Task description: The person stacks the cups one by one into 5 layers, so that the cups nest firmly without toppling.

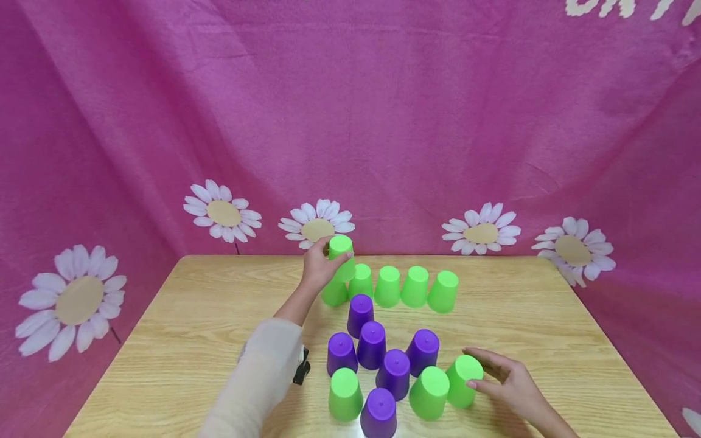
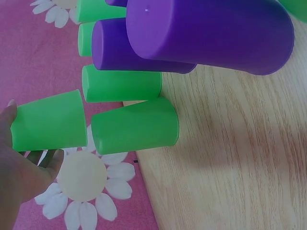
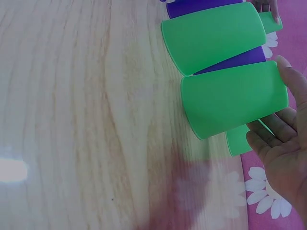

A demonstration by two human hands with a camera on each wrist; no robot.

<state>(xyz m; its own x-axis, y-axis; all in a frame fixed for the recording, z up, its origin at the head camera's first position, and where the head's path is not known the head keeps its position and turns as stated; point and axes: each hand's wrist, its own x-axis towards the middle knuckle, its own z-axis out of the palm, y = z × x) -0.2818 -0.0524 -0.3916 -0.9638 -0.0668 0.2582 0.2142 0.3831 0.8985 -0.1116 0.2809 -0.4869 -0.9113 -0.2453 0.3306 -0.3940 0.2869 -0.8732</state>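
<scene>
At the back of the table my left hand (image 1: 317, 267) grips an upside-down green cup (image 1: 341, 246) between thumb and fingers. It is held up over the leftmost cup (image 1: 333, 293) of a row of upturned green cups (image 1: 388, 287). The left wrist view shows a small gap between the raised cup (image 2: 48, 122) and the top of the cup (image 2: 136, 125) below. Near the front right, my right hand (image 1: 515, 384) grips another upturned green cup (image 1: 464, 384), thumb on one side and fingers on the other. That cup stands close beside a green cup (image 1: 429, 395).
Several upturned purple cups (image 1: 372, 347) stand scattered between my hands. Another green cup (image 1: 345, 396) is at the front left of them. A small black object (image 1: 302, 368) lies beside my left sleeve. Behind the wooden table (image 1: 208, 316) hangs a pink cloth with daisies (image 1: 350, 121).
</scene>
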